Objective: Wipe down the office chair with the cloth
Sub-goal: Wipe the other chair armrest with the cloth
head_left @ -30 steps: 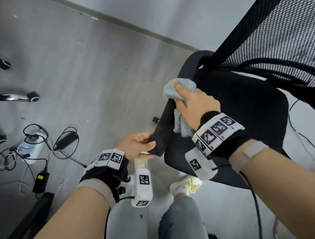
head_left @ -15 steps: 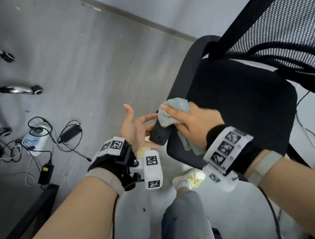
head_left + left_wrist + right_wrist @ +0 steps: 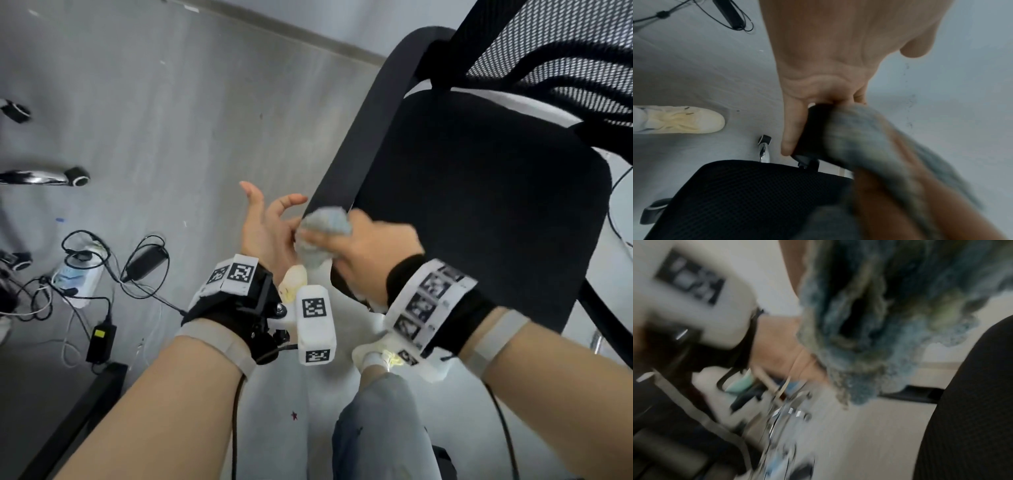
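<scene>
The black office chair's seat (image 3: pixel 479 212) and mesh back (image 3: pixel 548 44) fill the right of the head view. Its left armrest (image 3: pixel 370 120) slopes down toward me. My right hand (image 3: pixel 370 246) grips a bunched blue-grey cloth (image 3: pixel 325 222) wrapped over the armrest's front end. My left hand (image 3: pixel 270 222) is open just left of that end, fingers spread. In the left wrist view one finger lies along the armrest tip (image 3: pixel 812 129) beside the blurred cloth (image 3: pixel 869 138). The right wrist view is blurred, with the cloth (image 3: pixel 879 321) hanging above the seat edge (image 3: pixel 972 402).
On the grey floor at left lie a power strip (image 3: pixel 75 277), tangled cables and a black adapter (image 3: pixel 99 342). Another chair's chrome leg with a caster (image 3: pixel 44 176) lies further back. My shoes (image 3: pixel 376 356) stand under the armrest. A black bar (image 3: pixel 85 404) crosses the lower left.
My right hand has slid the cloth down the armrest to its front end. My left hand let go of the armrest tip and opened its fingers.
</scene>
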A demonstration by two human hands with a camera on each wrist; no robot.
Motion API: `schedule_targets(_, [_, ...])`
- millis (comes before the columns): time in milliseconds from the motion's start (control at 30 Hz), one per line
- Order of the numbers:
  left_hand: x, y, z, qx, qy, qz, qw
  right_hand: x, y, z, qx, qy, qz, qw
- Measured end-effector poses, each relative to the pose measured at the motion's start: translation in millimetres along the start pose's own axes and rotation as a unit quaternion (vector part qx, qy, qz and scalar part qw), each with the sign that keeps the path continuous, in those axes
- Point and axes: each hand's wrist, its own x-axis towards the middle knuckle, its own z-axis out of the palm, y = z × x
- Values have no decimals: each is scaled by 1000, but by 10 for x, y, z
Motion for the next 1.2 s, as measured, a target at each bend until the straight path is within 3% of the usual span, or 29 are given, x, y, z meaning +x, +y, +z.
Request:
schedule_targets(100, [24, 49, 18, 15, -10, -1, 1000, 154, 331, -254, 88, 94, 144, 981])
schedule_targets(167, [37, 91, 19, 20, -10, 1, 1000, 191, 287, -260, 111, 124, 181, 969])
schedule_targets(300, [42, 113, 15, 13, -9, 1, 1000, 94, -149, -37, 64, 31, 63, 995])
schedule_targets(433, [44, 80, 1, 2, -7, 3, 1000, 138, 35, -183, -47, 8, -15, 999])
schedule_targets(600, [51, 76, 10, 32, 0, 11, 999, 255, 261, -425, 88, 95, 159, 979])
schedule_targets(667, [63, 66, 7, 32, 8, 12, 999, 235, 87, -307, 66, 58, 129, 988])
schedule_targets(800, [45, 18, -26, 23, 25, 6, 999, 38, -240, 65, -14, -33, -7, 999])
schedule_targets(867, [32, -21, -35, 23, 30, 8, 999, 18, -177, 54, -36, -37, -30, 998])
schedule_targets(967, [26, -39, -11, 18, 28, 15, 999, 177, 87, -220, 18, 16, 46, 999])
schedule_targets(1067, [33, 18, 35, 25, 33, 21, 999, 304, 336, -377, 152, 110, 172, 967])
schedule_targets(1133, [55, 57, 52, 25, 33, 20, 999, 230, 164, -257, 145, 90, 155, 973])
schedule_targets(1200, [64, 76, 65, 16, 35, 18, 999, 103, -113, -4, 86, 19, 68, 994])
